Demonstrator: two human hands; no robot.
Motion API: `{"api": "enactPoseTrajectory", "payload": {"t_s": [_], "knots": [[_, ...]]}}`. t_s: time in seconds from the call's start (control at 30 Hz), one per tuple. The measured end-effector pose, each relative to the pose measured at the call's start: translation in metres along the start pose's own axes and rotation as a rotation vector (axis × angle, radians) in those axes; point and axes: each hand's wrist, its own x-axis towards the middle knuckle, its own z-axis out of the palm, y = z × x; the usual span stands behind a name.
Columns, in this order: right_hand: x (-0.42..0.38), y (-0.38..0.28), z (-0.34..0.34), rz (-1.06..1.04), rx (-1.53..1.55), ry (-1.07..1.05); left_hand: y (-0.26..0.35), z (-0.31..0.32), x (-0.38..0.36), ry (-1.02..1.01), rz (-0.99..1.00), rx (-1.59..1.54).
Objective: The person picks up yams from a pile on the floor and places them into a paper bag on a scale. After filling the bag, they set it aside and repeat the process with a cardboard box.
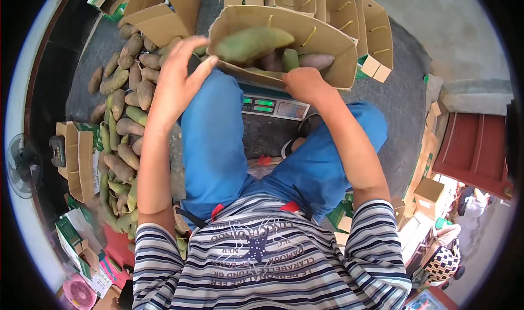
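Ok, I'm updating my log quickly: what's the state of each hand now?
Left hand: open, beside a blurred vegetable; contact unclear.
Right hand: at the box's near rim; its grip can't be told.

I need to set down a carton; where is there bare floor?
The broad dark patch between the right knee and the cardboard at far right is bare. A small patch lies between the legs, below the scale. Crowded: tubers left, cartons ahead.

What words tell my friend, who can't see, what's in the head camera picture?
A person's left hand is open beside a blurred green tuber at a cardboard box; the right hand is at the box's near rim. More tubers lie heaped left.
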Motion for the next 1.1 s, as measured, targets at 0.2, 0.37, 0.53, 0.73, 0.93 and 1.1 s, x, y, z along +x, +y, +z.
{"api": "enactPoseTrajectory", "payload": {"t_s": [0.2,0.37,0.53,0.73,0.93,1.1], "knots": [[-0.004,0.002,-0.004,-0.033,0.001,-0.002,0.021,0.005,-0.034,-0.177,0.028,0.047],[-0.014,0.005,-0.022,-0.015,0.162,0.067,0.022,0.004,-0.035,-0.094,-0.014,-0.029],[-0.028,0.010,-0.046,0.106,0.259,0.272,0.017,0.000,-0.038,-0.074,-0.030,-0.045],[-0.028,0.014,-0.037,0.138,0.184,0.194,0.015,-0.004,-0.041,-0.056,-0.023,-0.051],[-0.024,0.012,-0.031,0.107,0.185,0.207,0.011,-0.005,-0.043,-0.041,-0.019,-0.091],[-0.023,0.011,-0.031,0.099,0.166,0.184,0.004,-0.003,-0.047,-0.021,-0.044,-0.212]]}}
